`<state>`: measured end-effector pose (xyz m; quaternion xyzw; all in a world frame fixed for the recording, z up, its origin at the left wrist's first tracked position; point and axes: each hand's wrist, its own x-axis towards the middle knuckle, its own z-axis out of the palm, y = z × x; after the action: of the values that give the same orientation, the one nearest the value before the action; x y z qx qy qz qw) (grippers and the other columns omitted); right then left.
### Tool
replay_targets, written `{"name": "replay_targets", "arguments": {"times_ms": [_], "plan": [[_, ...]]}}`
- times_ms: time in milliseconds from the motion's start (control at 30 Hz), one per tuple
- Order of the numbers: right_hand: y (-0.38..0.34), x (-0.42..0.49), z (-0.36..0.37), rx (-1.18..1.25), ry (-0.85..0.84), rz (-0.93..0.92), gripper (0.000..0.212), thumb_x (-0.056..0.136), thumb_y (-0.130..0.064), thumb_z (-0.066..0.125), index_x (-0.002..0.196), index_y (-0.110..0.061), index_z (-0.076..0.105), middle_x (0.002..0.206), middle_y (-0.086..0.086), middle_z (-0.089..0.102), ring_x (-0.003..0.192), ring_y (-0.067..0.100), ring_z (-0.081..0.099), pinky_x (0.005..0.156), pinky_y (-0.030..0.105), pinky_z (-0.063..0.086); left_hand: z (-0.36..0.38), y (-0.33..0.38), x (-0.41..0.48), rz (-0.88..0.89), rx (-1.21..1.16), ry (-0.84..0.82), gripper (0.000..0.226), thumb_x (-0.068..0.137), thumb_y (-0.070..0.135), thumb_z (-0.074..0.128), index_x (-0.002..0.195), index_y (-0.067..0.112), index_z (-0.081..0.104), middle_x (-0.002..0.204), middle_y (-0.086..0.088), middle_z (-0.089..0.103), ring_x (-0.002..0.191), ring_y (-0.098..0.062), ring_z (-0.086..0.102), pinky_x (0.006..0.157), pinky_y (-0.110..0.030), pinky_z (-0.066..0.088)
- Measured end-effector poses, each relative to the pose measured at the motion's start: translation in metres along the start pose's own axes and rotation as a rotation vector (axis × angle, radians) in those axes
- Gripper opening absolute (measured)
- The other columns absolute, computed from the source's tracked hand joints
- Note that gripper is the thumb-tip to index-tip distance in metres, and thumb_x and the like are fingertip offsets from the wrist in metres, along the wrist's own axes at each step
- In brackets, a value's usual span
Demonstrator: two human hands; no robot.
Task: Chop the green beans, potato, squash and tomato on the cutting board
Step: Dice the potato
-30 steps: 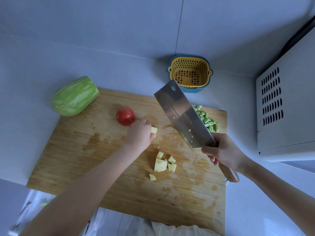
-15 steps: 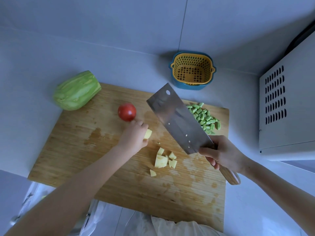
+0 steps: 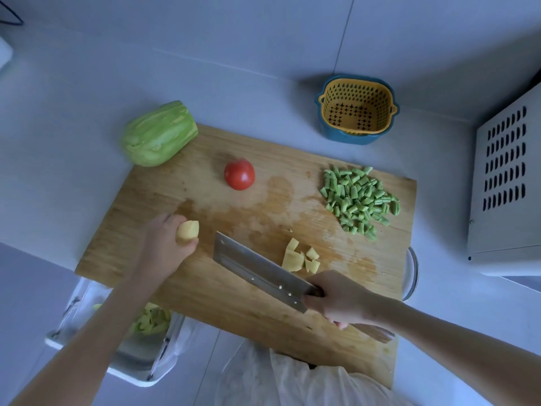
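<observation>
Hands apart: left hand gripped potato chunk over cutting board; right hand clamped cleaver, blade low nearby, probably lining up next cut.

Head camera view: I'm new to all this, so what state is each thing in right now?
green beans, chopped, piled at the cutting board's far right.
potato piece, partly cut, gripped by the left hand.
potato chunks, cut, lying beside the cleaver blade.
tomato, whole, on the cutting board.
squash, not chopped, at the cutting board's far left corner.
cleaver, gripped by the right hand.
</observation>
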<state>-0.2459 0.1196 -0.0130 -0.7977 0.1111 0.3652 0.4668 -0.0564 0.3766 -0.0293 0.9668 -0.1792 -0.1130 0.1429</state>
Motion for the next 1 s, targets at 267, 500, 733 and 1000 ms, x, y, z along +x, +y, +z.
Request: {"name": "replay_targets", "arguments": {"times_ms": [267, 500, 733, 1000], "plan": [[0.012, -0.003, -0.025, 0.067, 0.216, 0.073, 0.026, 0.092, -0.013, 0.045, 0.067, -0.019, 0.05, 0.042, -0.004, 0.047, 0.034, 0.012, 0.045, 0.039, 0.026, 0.041, 0.009, 0.025, 0.004, 0.175, 0.06, -0.076, 0.039, 0.075, 0.022, 0.074, 0.11, 0.007, 0.063, 0.102, -0.008, 0.056, 0.098, -0.026, 0.051, 0.079, -0.034, 0.042], [0.014, -0.006, -0.02, 0.018, 0.323, 0.096, 0.026, 0.089, -0.012, 0.043, 0.065, -0.018, 0.048, 0.041, -0.006, 0.047, 0.031, 0.012, 0.048, 0.039, 0.024, 0.042, 0.036, 0.073, -0.018, 0.544, 0.062, -0.213, 0.039, 0.079, 0.028, 0.069, 0.115, 0.017, 0.06, 0.114, 0.002, 0.054, 0.109, -0.016, 0.046, 0.091, -0.023, 0.039], [0.004, -0.007, -0.01, -0.016, 0.358, 0.086, 0.019, 0.088, -0.014, 0.042, 0.076, -0.007, 0.055, 0.043, -0.007, 0.046, 0.03, 0.008, 0.047, 0.034, 0.02, 0.037, 0.067, 0.093, -0.032, 0.582, -0.021, -0.212, 0.054, 0.081, 0.027, 0.069, 0.131, 0.02, 0.049, 0.13, 0.0, 0.044, 0.121, -0.017, 0.041, 0.099, -0.025, 0.036], [-0.007, -0.006, 0.004, -0.226, 0.42, 0.082, 0.027, 0.089, -0.015, 0.043, 0.062, -0.018, 0.04, 0.054, -0.003, 0.042, 0.049, 0.013, 0.037, 0.047, 0.026, 0.027, 0.073, 0.085, -0.06, 0.175, -0.381, -0.053, 0.069, 0.069, 0.033, 0.081, 0.126, 0.004, 0.054, 0.117, -0.008, 0.053, 0.102, -0.021, 0.056, 0.089, -0.036, 0.05]]}}
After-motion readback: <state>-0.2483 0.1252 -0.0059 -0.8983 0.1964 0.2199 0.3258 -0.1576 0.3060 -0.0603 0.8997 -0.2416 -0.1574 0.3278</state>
